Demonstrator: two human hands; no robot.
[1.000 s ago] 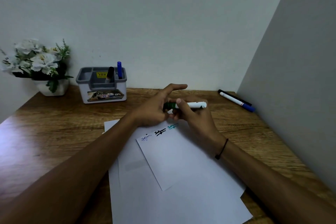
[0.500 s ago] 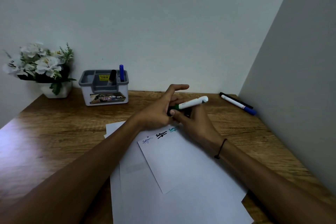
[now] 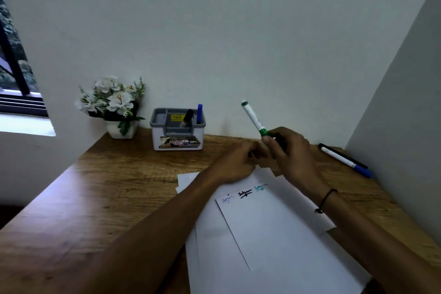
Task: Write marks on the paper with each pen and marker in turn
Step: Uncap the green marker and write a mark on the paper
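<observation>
My right hand (image 3: 294, 154) grips a white marker with green ends (image 3: 254, 119), tilted up and to the left above the desk. My left hand (image 3: 236, 162) is curled just left of it, fingers closed, resting at the top edge of the paper; whether it holds anything is hidden. The white sheets of paper (image 3: 267, 234) lie in front of me, with three written marks near the top: blue, black and green (image 3: 245, 193). A blue-capped marker (image 3: 346, 162) and a black pen (image 3: 343, 155) lie at the far right of the desk.
A grey and white pen holder (image 3: 177, 130) at the back holds a black marker (image 3: 187, 117) and a blue pen (image 3: 199, 113). A white pot of flowers (image 3: 114, 105) stands to its left. A grey wall (image 3: 401, 102) borders the wooden desk (image 3: 107, 193) on the right.
My right hand has lifted the green marker and swung it up from lying nearly level to pointing up-left. My left hand has let go of its end and curled shut. The view has tilted upward.
</observation>
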